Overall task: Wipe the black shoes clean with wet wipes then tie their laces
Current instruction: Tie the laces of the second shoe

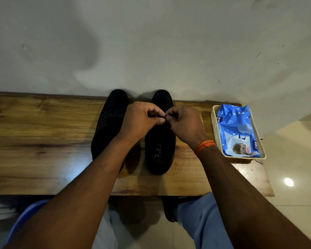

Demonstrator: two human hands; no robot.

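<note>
My left hand (142,119) and right hand (184,123) met over the right black shoe (160,151), fingertips pinched together on its lace, itself hidden.

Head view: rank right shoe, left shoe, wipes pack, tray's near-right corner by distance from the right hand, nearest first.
From the right hand:
1. Right shoe: directly under the hand, both hands pinching at its laces.
2. Left shoe: next shoe over, to the left, beyond the left hand.
3. Wipes pack: to the right, lying in the tray. Close to the left shoe's rank; hard to call.
4. Tray's near-right corner: farthest, at the bench end.
</note>
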